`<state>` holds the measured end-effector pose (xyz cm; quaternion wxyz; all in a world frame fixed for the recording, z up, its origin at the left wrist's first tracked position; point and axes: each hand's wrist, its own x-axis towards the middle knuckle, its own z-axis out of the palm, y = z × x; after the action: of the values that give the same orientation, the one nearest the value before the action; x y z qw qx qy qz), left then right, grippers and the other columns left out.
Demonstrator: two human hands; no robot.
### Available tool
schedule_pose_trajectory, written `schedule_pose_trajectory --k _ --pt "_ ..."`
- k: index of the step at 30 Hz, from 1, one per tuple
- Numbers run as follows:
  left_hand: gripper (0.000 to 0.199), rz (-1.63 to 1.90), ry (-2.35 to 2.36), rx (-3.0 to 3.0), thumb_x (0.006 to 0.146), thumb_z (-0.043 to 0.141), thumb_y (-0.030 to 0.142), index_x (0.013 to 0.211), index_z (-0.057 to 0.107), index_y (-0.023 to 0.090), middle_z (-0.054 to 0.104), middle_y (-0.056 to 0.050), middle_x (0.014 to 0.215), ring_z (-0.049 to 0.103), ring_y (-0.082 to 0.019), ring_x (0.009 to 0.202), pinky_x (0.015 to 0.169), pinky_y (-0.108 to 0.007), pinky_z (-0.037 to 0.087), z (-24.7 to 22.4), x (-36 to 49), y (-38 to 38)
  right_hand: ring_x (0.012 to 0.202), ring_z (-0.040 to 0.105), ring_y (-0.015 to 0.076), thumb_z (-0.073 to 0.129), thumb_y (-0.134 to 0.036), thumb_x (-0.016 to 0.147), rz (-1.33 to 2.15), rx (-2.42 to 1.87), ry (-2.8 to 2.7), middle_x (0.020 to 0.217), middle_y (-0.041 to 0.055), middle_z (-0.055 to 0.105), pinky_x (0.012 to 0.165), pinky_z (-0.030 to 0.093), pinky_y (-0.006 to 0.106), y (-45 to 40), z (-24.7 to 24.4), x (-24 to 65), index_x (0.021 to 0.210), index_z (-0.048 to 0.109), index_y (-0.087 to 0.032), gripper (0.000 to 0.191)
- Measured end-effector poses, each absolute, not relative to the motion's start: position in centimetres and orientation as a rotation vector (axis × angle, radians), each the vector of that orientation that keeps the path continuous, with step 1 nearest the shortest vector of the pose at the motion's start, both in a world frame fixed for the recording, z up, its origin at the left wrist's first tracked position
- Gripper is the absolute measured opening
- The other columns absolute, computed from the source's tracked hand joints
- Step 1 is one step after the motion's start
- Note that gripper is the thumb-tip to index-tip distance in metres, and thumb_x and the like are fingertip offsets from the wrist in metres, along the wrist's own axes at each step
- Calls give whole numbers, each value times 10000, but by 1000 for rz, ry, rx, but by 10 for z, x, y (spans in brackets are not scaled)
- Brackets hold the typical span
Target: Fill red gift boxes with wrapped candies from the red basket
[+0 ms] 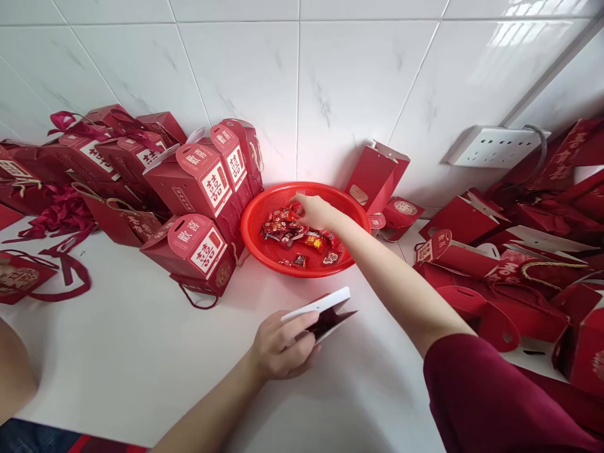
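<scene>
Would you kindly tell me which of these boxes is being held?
The open box in the left hand, on the near side of the red basket. It alone is gripped; no hand is on any other box in view.

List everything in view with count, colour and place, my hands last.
Basket: one, red, centre
Open box: one, white-flapped, held in front of basket
Wrapped sweets: several, mostly red, in basket
Boxes: many, red, left and right
Ribbons: several, dark red, left
Socket strip: one, white, right
Tiled wall: one, white, back
Table: one, white, beneath
Bare limb: one, left edge
Cloth: some, dark blue, bottom left
Sleeve: one, maroon, right
Left hand: one, holding open box
Right hand: one, in basket
</scene>
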<state>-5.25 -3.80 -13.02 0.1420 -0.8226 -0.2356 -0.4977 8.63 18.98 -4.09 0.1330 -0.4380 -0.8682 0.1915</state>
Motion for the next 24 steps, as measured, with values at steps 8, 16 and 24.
schedule_pose_trajectory --k 8,16,24 --pt "244 -1481 -1053 -2495 813 632 109 1030 540 172 598 -165 1265 634 -254 1140 917 -404 578 -132 -45 -31 745 720 168 764 -314 819 1142 -683 -1670 844 45 741 667 619 303 46 -22 169 990 654 -166 252" --pt "217 -1483 -1082 -2477 828 621 145 1027 542 181 608 -149 1230 645 -263 1111 881 -404 585 -139 -46 -28 885 732 220 687 -113 844 193 -410 -1814 996 54 765 723 620 349 -20 -5 201 1093 719 -278 300" --pt "150 -1555 -1139 -2627 862 594 188 1011 589 187 667 -115 1112 675 -243 1035 912 -409 583 -148 -39 -9 788 725 203 693 -61 797 -259 -342 -1802 963 22 768 684 623 334 -32 3 211 1053 735 -288 345"
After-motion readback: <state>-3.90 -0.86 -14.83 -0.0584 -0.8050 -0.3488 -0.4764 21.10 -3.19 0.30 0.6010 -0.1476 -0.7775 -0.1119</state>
